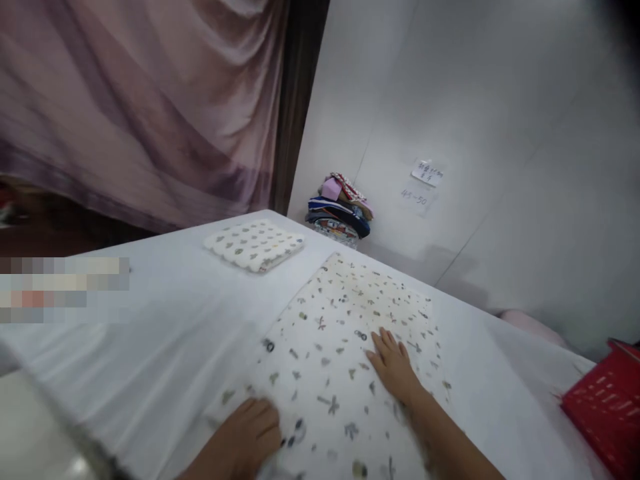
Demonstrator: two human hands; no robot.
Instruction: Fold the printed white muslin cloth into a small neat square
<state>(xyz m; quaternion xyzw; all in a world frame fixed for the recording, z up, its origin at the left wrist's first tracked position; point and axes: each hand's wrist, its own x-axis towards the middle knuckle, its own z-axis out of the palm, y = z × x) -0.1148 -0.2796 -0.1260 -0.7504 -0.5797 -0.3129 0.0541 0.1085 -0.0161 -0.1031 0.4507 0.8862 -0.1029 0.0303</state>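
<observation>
A long white cloth (345,373) printed with small grey, green and black figures lies spread on the white-covered table. On its right half rests my right hand (395,365), palm down with the fingers stretched out and slightly spread. My left hand (250,430) is at the cloth's near left edge, its fingers curled down onto the fabric. The cloth's near end runs out of the picture. Beyond it, to the left, lies a folded white cloth (254,244) with a grey print.
A red plastic basket (607,407) stands at the right table edge. Folded fabrics (340,207) are stacked behind the table by the grey wall, which bears handwritten paper labels (423,185). A pinkish curtain (150,100) hangs at the back left. Part of the left side is pixelated.
</observation>
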